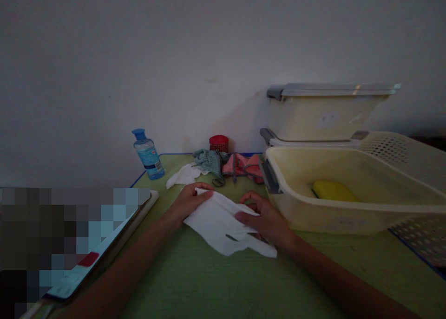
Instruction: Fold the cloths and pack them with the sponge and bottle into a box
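Observation:
A thin white glove (216, 224) is stretched between my two hands above the green table (209, 282); a finger-shaped strip of it hangs at the lower right. My left hand (191, 200) pinches its upper left edge, thumb on top. On the right side, my right hand (261, 217) is closed on the glove with the thumb over it and the index finger curled. Beyond my left hand lies another crumpled white piece (188, 174), whose kind I cannot make out. Next to it are a grey-green checked cloth (209, 161) and a red checked cloth (244, 166).
A cream bin (313, 217) with a yellow sponge (332, 190) inside stands to the right. Behind it is a lidded bin (310, 117). A blue bottle (149, 156) and a red-lidded container (219, 142) stand at the back. A tablet (75, 279) is at the left.

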A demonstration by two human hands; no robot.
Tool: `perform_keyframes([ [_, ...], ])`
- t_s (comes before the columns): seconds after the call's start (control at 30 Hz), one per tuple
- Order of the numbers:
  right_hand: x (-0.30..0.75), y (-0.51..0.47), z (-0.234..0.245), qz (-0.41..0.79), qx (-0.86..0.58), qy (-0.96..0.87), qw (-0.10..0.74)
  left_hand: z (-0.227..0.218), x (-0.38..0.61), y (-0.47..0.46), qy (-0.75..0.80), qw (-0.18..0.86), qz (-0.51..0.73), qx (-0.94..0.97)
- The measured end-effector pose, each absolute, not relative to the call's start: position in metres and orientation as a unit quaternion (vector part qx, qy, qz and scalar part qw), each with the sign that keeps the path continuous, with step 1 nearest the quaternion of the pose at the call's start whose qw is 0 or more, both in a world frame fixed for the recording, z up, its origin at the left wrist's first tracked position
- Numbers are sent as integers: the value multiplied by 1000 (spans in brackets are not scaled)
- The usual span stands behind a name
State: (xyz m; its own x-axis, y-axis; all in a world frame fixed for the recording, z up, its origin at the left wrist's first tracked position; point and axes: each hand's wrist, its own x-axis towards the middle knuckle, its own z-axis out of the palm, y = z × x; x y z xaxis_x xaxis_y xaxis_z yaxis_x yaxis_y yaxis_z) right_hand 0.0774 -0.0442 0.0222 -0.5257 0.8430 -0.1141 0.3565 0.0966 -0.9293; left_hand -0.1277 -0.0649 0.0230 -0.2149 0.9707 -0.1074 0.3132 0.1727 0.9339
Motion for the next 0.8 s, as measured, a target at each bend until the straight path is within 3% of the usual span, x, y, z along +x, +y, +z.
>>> perform_keyframes([
  [0.17, 82, -51, 19, 187, -361, -864, 299, 16, -129, -67, 708, 54, 332, 621],
  [0.27, 83, -56, 20, 109, -269, -881, 375, 15, -124, -73, 621, -65, 363, 691],
  [0.37, 82, -58, 22, 103, -238, -878, 403, 15, -113, -81, 527, -18, 317, 788],
  [0.53, 82, -54, 21, 142, -254, -868, 403, 9, -97, -87, 485, 63, 112, 865],
  [0.8, 77, -59, 18, 209, -308, -871, 322, 11, -90, -87, 557, 68, 66, 825],
])
